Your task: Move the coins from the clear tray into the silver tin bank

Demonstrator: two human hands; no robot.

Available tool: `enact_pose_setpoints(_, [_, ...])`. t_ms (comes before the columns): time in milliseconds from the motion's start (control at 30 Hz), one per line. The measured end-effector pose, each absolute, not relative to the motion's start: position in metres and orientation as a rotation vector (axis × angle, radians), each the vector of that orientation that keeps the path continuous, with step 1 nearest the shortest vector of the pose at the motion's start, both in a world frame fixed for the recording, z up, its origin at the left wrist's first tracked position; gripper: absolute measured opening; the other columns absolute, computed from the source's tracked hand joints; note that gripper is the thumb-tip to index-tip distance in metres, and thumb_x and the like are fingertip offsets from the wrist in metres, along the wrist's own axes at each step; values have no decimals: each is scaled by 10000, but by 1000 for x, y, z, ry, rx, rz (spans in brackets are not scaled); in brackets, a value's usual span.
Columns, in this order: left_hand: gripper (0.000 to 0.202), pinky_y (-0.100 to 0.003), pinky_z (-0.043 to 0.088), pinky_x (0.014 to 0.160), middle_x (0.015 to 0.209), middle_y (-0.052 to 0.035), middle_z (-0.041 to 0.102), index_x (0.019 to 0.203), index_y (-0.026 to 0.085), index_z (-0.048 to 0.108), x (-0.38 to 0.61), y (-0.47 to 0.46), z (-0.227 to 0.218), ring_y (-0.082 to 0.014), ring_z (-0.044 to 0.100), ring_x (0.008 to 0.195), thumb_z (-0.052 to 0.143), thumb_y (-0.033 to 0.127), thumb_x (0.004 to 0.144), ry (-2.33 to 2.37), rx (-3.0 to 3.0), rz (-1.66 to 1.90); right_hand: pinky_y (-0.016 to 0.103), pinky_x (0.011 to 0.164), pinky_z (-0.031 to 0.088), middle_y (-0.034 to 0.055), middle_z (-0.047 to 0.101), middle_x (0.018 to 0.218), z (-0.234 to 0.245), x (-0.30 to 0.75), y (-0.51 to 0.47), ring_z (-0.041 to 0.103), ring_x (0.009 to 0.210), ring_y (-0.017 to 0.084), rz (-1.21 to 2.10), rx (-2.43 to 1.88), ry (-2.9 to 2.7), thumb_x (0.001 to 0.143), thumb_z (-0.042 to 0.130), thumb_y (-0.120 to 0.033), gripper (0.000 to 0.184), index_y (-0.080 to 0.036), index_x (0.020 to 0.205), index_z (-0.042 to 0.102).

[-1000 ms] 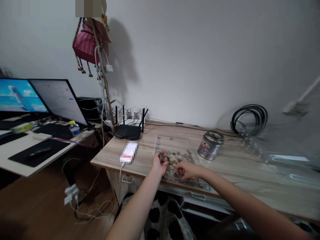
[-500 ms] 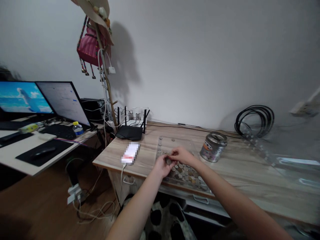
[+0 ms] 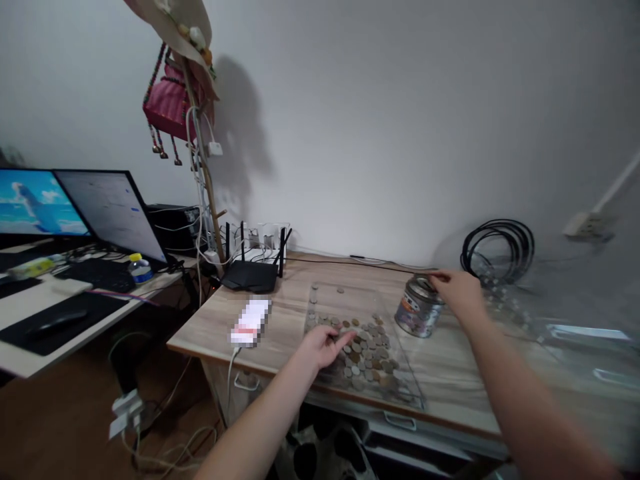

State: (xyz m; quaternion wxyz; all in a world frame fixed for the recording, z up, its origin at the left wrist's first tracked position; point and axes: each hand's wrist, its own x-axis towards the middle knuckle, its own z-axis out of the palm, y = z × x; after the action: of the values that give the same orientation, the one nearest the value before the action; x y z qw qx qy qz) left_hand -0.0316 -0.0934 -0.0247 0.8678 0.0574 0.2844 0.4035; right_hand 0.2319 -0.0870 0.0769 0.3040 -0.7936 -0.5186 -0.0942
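Observation:
My left hand [image 3: 325, 347] is half curled over the left part of a clear plastic sheet [image 3: 367, 297]. Its thumb stands apart from the fingers, and I make out nothing between them. Many loose coins [image 3: 367, 353] lie spread over the sheet just right of this hand. My right hand [image 3: 456, 291] is at the top of a round metal tin [image 3: 418, 310] with a printed label. Its thumb and fingers are pinched together over the lid's right side; whatever they hold is too small to make out.
A phone [image 3: 251, 321] on a charging cable and a black router [image 3: 250, 275] are on the desk's left. Coiled black cable [image 3: 497, 250] and clear plastic [image 3: 590, 333] are at the right. Monitors [image 3: 110, 213] stand on the lower-left desk [image 3: 25, 353].
My hands were together over the coins, fingers touching at a coin. The right hand has moved right to the tin's top; the left stays near the coins, its thumb now apart.

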Motion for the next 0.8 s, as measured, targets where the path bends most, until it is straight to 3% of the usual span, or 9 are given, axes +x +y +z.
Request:
enact_pose_setpoints(167, [149,-144,441,491,661,-125,609,722,36,568,-28,-54,-2,-121,613,591,437,69,788,597,450,742,301,487,362,141,642,771,77,250,-70,562,593,216,-289,-2313,-1319,644,522,-272,213,-189,741,692])
enact_pose_setpoints(333, [260,-134,213,332,479,-16,527,624,92,568,-15,1,10,-27,397,342,450,223,814,729,717,741,308,451,351,155,624,764,73,258,-55,548,551,217,-235,-2341,-1265,609,542,-255,181,-204,703,687])
enact_pose_setpoints(467, [315,-154,90,333,417,28,439,557,108,533,-7,25,2,-10,233,296,448,286,803,801,876,686,291,427,338,126,629,757,64,262,-59,546,535,204,-240,-2348,-1219,636,508,-281,169,-238,681,666])
enact_pose_setpoints(633, [300,-165,21,351,403,66,357,545,136,482,-4,18,-10,-6,141,294,455,305,792,810,924,644,295,429,335,111,636,695,56,258,-69,528,517,204,-332,-2243,-1244,655,505,-305,170,-225,656,655])
enact_pose_setpoints(800, [305,-181,19,370,422,67,369,570,148,478,0,4,-11,-6,140,313,532,396,737,786,1048,498,339,653,395,135,634,821,54,221,-69,543,766,239,-718,-1878,-1266,774,374,-349,343,-146,834,644])
